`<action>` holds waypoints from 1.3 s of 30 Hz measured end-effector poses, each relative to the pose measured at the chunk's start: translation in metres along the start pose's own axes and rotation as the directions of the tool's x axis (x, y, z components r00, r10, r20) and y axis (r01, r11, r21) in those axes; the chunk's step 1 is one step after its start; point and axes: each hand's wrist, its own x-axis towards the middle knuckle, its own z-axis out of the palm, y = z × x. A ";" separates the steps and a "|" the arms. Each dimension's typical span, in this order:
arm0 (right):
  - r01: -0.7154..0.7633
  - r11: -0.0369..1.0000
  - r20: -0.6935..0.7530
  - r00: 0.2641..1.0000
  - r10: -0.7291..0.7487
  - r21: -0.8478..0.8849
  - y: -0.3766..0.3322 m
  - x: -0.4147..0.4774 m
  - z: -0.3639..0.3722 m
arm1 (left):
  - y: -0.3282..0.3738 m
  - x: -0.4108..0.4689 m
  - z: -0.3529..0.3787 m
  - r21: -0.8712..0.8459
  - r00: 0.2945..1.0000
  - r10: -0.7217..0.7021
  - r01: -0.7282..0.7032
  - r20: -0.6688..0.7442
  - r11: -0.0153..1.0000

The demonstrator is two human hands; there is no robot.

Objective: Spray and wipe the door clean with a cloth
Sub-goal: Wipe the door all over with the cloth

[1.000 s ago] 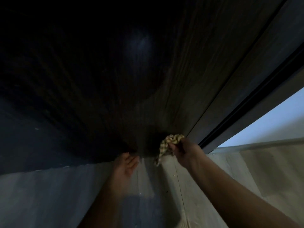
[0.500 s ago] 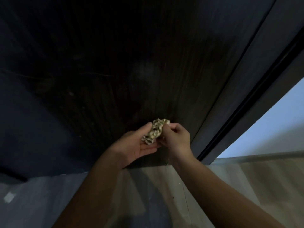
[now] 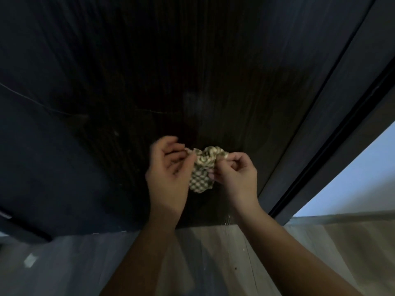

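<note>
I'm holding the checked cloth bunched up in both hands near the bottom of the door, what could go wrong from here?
1. The left hand and right hand only pinch the checked cloth near its upper edge, so it could slip and fall to the floor.
2. Wiped while this crumpled, it may touch little of the dark door and leave streaks, for instance around the pale patch above the hands.
</note>
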 end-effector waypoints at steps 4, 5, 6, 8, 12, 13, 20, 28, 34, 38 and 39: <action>0.127 0.990 0.148 0.982 -0.116 -0.065 -0.008 -0.008 0.005 | -0.013 -0.001 -0.007 0.363 0.885 0.314 -0.434 0.344 0.825; 0.125 0.991 0.176 0.978 -0.113 -0.054 -0.010 -0.010 0.004 | -0.015 -0.003 -0.006 0.412 0.869 0.324 -0.469 0.374 0.781; 0.121 0.992 0.198 0.974 -0.111 -0.038 -0.013 -0.011 0.003 | -0.014 -0.005 -0.005 0.477 0.858 0.346 -0.502 0.380 0.722; 0.169 0.985 0.235 0.959 -0.159 -0.024 -0.020 -0.013 0.002 | -0.013 -0.006 -0.003 0.550 0.830 0.420 -0.558 0.367 0.621; 0.470 0.882 0.350 0.833 -0.429 -0.039 -0.032 -0.012 0.004 | -0.004 0.012 0.001 0.591 0.726 0.593 -0.661 0.348 0.462; 0.489 0.871 0.389 0.809 -0.440 -0.032 -0.034 -0.011 0.005 | -0.002 0.019 0.001 0.619 0.695 0.628 -0.675 0.352 0.400; 0.733 0.587 0.273 0.676 -0.684 -0.343 -0.063 0.000 -0.010 | 0.031 0.059 -0.004 0.636 0.610 0.710 -0.713 0.353 0.296; 0.627 0.239 0.411 0.706 -0.577 -0.741 -0.056 0.006 -0.020 | 0.016 0.060 -0.032 0.734 0.736 0.651 -0.544 0.185 0.406; 0.608 0.306 0.400 0.749 -0.529 -0.733 -0.050 0.001 -0.021 | 0.024 0.060 -0.004 0.682 0.667 0.697 -0.640 0.263 0.354; 0.613 0.332 0.402 0.753 -0.521 -0.717 -0.048 -0.001 -0.025 | 0.015 0.053 -0.023 0.758 0.747 0.655 -0.491 0.112 0.430; 0.615 0.338 0.401 0.752 -0.523 -0.713 -0.048 -0.001 -0.025 | 0.011 0.049 -0.022 0.786 0.767 0.630 -0.461 0.120 0.412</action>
